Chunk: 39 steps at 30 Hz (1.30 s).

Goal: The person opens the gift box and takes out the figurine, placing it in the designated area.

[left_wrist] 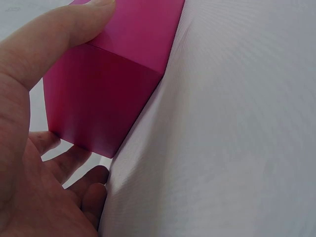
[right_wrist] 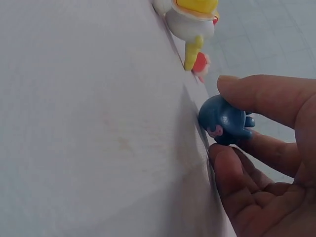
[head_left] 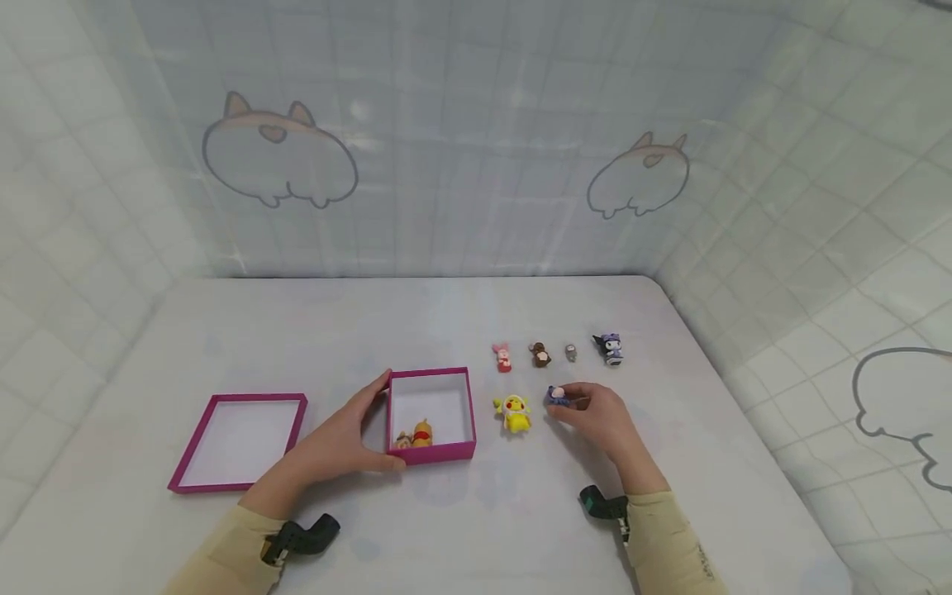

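My left hand (head_left: 338, 442) holds the magenta box (head_left: 470, 413) at its left side, thumb along the front wall and fingers at the back corner. Inside, a yellow bear figurine in a red top (head_left: 422, 434) and a smaller tan figurine (head_left: 403, 440) lie by the front wall. My right hand (head_left: 595, 413) grips a small blue figurine (right_wrist: 222, 118) between thumb and fingers, close over the table. Left of it lies a yellow figurine with a white hood (head_left: 515, 415). In the left wrist view, the thumb presses the box's magenta wall (left_wrist: 103, 98).
A magenta-rimmed lid (head_left: 223, 486) lies on the white table left of the box, partly behind my left forearm. Behind the right hand stand a pink figurine (head_left: 502, 358), a brown one (head_left: 540, 355), a tiny grey one (head_left: 570, 353) and a purple-black one (head_left: 611, 349). Patterned curtains surround the table.
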Each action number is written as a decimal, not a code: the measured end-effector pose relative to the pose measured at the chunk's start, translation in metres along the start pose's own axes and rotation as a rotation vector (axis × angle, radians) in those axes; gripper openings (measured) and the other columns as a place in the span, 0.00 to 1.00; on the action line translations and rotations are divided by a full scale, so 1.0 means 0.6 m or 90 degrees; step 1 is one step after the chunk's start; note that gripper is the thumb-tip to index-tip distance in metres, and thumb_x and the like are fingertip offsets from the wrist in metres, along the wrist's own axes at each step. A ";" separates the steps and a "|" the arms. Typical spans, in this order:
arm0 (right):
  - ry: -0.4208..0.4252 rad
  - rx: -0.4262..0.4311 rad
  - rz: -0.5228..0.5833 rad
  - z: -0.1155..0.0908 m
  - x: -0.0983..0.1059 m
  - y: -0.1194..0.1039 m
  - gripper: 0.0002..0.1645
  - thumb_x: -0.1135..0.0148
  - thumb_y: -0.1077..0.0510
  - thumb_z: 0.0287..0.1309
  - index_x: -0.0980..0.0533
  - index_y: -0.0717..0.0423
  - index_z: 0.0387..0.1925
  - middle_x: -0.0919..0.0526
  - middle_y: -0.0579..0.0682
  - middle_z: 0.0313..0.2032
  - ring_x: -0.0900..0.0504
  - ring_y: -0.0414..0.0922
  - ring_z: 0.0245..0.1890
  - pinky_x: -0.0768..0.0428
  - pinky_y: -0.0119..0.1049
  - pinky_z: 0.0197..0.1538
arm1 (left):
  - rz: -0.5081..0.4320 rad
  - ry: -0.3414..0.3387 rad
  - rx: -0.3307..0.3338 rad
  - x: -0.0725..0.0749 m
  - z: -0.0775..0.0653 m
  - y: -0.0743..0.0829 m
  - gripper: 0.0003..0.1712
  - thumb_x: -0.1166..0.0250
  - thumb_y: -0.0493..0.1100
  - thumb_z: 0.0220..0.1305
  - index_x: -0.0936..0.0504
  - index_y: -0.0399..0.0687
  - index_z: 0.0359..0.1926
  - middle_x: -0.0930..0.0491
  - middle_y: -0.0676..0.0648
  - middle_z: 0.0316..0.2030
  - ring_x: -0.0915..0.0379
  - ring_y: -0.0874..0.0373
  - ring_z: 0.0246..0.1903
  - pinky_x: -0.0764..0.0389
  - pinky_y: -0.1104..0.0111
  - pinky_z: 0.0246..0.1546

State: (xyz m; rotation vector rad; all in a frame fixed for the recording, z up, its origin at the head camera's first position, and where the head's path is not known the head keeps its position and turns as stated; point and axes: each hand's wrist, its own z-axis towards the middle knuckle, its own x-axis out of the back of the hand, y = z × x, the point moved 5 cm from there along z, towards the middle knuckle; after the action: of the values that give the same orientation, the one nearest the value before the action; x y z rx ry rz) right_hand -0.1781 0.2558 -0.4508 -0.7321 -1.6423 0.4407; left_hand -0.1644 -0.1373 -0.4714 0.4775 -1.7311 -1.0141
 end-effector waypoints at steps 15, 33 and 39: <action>-0.014 -0.010 -0.014 0.002 0.003 0.014 0.37 0.25 0.37 0.49 0.21 0.52 0.57 0.17 0.48 0.44 0.21 0.46 0.43 0.19 0.43 0.46 | 0.004 0.002 -0.010 -0.002 -0.004 0.004 0.76 0.21 0.69 0.35 0.60 0.69 0.79 0.53 0.51 0.76 0.57 0.48 0.74 0.41 0.43 0.66; 0.007 0.029 -0.015 0.004 0.013 0.011 0.41 0.37 0.30 0.58 0.29 0.46 0.67 0.21 0.51 0.54 0.22 0.50 0.53 0.20 0.49 0.51 | -0.001 0.002 -0.004 -0.003 -0.006 0.005 0.76 0.20 0.69 0.35 0.61 0.68 0.79 0.53 0.52 0.77 0.57 0.48 0.75 0.42 0.43 0.67; 0.059 0.062 0.028 0.003 0.025 0.007 0.38 0.37 0.35 0.61 0.29 0.48 0.67 0.23 0.52 0.56 0.23 0.51 0.54 0.22 0.50 0.54 | -0.002 -0.005 0.003 -0.001 -0.003 0.006 0.76 0.20 0.69 0.35 0.61 0.70 0.78 0.54 0.51 0.77 0.57 0.49 0.75 0.42 0.44 0.67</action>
State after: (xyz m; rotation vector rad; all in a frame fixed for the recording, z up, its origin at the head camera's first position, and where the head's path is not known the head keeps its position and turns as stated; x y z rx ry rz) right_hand -0.1802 0.2690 -0.4430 -0.7064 -1.5100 0.5070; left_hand -0.1620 -0.1355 -0.4689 0.4800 -1.7410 -1.0167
